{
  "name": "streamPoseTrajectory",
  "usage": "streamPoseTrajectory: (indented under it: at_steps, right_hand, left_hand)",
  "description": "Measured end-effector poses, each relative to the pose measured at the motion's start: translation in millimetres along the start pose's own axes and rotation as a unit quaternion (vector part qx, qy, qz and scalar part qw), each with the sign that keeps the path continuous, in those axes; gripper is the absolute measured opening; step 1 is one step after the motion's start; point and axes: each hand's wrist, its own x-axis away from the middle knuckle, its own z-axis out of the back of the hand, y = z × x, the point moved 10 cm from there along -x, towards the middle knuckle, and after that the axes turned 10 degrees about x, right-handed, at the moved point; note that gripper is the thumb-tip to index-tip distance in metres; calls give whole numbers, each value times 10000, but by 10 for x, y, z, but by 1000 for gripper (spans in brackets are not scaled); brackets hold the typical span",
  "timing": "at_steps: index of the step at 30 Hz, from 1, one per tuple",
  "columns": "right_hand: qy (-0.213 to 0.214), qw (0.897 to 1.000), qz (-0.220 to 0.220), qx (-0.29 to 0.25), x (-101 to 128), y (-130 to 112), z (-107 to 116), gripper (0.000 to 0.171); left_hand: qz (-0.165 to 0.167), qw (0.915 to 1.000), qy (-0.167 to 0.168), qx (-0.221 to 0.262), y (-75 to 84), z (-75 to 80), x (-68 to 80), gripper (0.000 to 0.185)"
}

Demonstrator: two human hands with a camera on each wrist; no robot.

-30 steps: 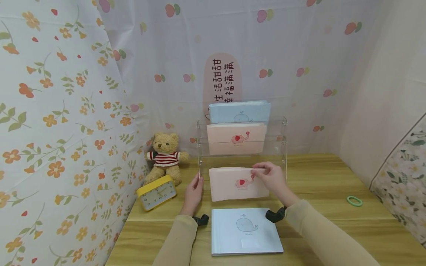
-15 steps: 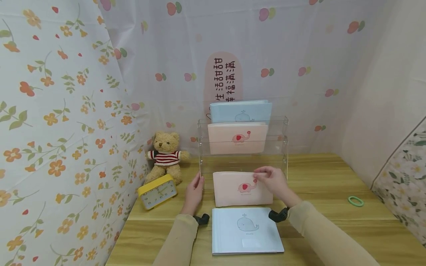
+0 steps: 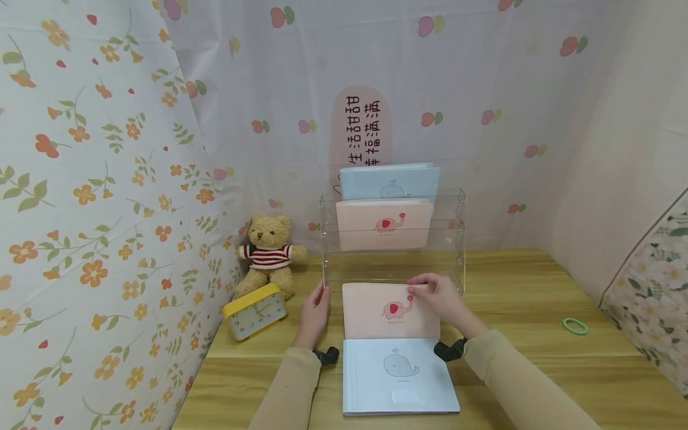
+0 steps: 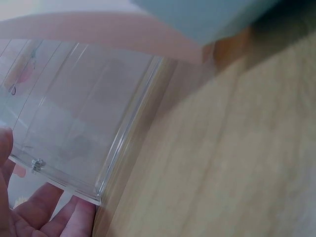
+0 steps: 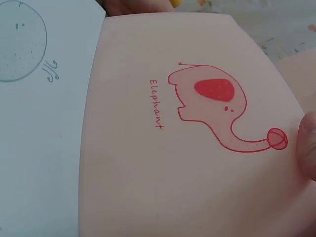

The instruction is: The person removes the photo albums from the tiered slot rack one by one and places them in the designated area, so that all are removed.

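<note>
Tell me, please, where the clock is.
In the head view, the clock is on the left, in front of the bear and left of the left hand.

Their head cam looks forward and down across the desk; left wrist cam, tilted, close on the clear rack. Right wrist cam tight on the elephant booklet; head sees both.

A teddy bear sits at the back left corner of the tabletop, a yellow clock in front, by the left edge. A green ring lies near the right edge; printed cloth hangs behind the back edge.
</note>
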Motion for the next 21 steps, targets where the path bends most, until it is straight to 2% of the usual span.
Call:
streamPoseTrajectory:
  at_steps: [11, 21]
  right_hand:
    - [-139, 9995, 7, 282, 43, 193, -146, 22]
    - [7, 9996, 229, 175, 100, 340, -257, 19]
  left_hand:
    - [75, 10000, -5, 58, -50, -6, -1, 51]
    - [88, 9999, 14, 117, -80, -1, -21, 51]
